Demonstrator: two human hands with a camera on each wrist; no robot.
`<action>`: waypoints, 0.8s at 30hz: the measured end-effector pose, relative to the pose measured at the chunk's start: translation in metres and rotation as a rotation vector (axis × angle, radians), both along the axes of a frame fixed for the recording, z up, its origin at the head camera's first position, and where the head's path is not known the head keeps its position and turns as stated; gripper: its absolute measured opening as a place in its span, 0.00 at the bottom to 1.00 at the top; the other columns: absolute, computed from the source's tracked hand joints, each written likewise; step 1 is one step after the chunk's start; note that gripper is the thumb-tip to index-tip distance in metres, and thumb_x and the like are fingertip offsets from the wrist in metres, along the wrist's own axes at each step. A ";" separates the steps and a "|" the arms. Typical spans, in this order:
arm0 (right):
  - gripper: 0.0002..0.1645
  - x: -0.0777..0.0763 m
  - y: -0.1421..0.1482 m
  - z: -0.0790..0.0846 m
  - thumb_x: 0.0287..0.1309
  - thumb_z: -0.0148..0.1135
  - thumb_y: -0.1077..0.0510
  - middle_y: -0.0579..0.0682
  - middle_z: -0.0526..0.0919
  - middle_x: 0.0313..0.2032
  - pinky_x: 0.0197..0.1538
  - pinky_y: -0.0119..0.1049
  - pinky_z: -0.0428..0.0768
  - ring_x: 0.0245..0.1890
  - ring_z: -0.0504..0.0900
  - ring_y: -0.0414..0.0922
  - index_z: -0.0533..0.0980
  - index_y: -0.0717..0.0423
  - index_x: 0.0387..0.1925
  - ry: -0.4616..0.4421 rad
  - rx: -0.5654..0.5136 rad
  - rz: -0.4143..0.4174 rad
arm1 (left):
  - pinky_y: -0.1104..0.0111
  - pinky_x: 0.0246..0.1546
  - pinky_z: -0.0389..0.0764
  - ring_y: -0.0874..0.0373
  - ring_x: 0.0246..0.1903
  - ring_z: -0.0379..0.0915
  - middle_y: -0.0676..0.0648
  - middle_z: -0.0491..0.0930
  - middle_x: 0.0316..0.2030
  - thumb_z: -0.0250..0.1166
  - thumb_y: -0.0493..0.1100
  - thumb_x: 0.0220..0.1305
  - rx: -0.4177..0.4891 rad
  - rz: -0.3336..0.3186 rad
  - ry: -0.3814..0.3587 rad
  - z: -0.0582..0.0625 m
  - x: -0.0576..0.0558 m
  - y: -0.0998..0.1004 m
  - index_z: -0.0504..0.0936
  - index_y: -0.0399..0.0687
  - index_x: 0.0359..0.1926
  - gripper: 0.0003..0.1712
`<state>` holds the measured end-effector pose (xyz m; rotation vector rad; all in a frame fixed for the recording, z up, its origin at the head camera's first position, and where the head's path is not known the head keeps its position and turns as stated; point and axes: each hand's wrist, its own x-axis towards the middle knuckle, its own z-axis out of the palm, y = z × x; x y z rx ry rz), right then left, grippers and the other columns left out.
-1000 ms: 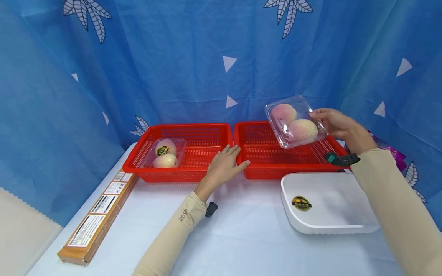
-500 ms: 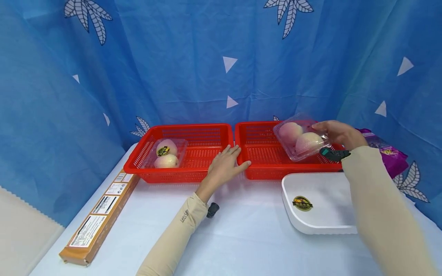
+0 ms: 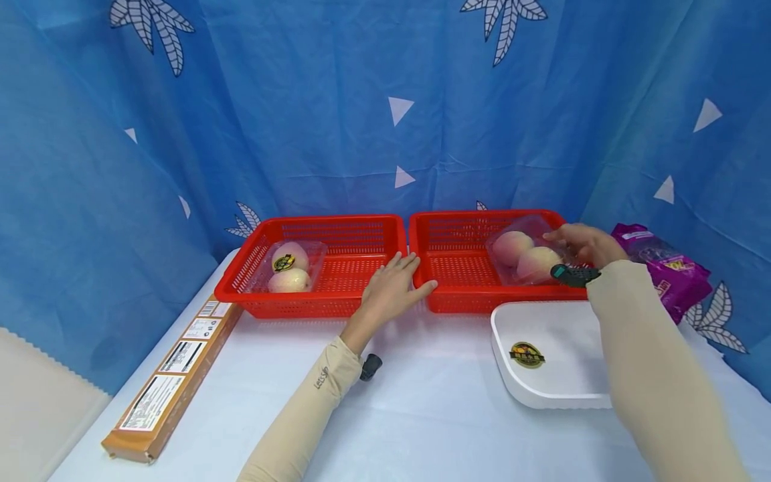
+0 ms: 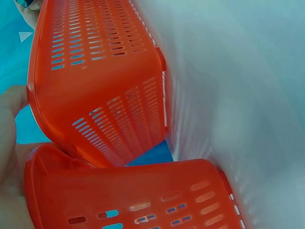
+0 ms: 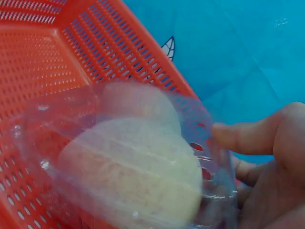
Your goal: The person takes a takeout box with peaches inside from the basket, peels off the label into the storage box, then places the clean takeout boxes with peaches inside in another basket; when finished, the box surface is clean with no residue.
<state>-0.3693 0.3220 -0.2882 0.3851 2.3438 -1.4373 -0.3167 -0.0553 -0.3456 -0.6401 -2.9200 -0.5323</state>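
Observation:
My right hand (image 3: 587, 244) pinches the right edge of a clear plastic box (image 5: 38, 138) with two peaches (image 5: 143, 167) inside. The thumb is on top and the other fingers are partly hidden behind the box. It is tilted within the right red basket (image 3: 464, 300); whether it touches the bottom I cannot tell. My left hand (image 3: 390, 291) rests with extended fingers where the rims of the two baskets meet. In the left red basket (image 3: 355, 268) lies another clear box (image 3: 319, 251) of two peaches, with a black and gold label.
A white tray (image 3: 572, 361) with a round label sits in front of the right basket. Beyond my right wrist lies a purple packet (image 3: 674, 281). A long brown carton (image 3: 168, 381) lies along the table's left side. Blue curtain (image 3: 337, 120) hangs behind the baskets.
My right hand has lowered the box of peaches from above the right basket down into it, shifting it slightly right. My left hand has stayed in place.

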 end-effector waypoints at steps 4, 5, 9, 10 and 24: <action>0.21 0.004 -0.001 0.002 0.62 0.58 0.45 0.49 0.70 0.33 0.39 0.38 0.76 0.37 0.69 0.47 0.68 0.57 0.43 0.045 0.083 0.058 | 0.49 0.70 0.50 0.50 0.73 0.42 0.49 0.56 0.72 0.47 0.70 0.65 -0.007 -0.003 0.005 -0.001 0.000 0.001 0.60 0.48 0.72 0.44; 0.18 0.004 -0.001 0.003 0.62 0.57 0.47 0.49 0.71 0.30 0.37 0.38 0.76 0.33 0.70 0.47 0.70 0.58 0.38 0.080 0.103 0.098 | 0.49 0.70 0.50 0.51 0.73 0.42 0.50 0.56 0.72 0.48 0.70 0.65 -0.009 -0.001 0.005 -0.001 0.000 0.002 0.59 0.48 0.72 0.44; 0.15 0.004 -0.007 0.010 0.60 0.57 0.52 0.46 0.69 0.19 0.31 0.36 0.76 0.22 0.69 0.44 0.69 0.53 0.21 0.176 0.187 0.169 | 0.49 0.70 0.50 0.50 0.73 0.43 0.49 0.56 0.72 0.48 0.70 0.65 -0.014 0.004 0.009 -0.001 0.000 0.002 0.60 0.48 0.72 0.44; 0.15 0.005 -0.009 0.012 0.60 0.57 0.52 0.47 0.68 0.19 0.30 0.37 0.76 0.22 0.69 0.45 0.69 0.54 0.21 0.186 0.218 0.168 | 0.49 0.70 0.50 0.50 0.73 0.43 0.49 0.56 0.72 0.48 0.70 0.65 -0.017 0.005 0.010 0.000 0.000 0.002 0.59 0.48 0.72 0.44; 0.33 0.015 -0.021 0.006 0.52 0.68 0.52 0.62 0.69 0.49 0.37 0.41 0.82 0.48 0.69 0.59 0.65 0.62 0.55 0.115 0.162 -0.064 | 0.49 0.71 0.49 0.51 0.73 0.43 0.50 0.55 0.73 0.46 0.71 0.66 -0.030 0.011 0.015 0.000 0.000 0.003 0.59 0.48 0.72 0.44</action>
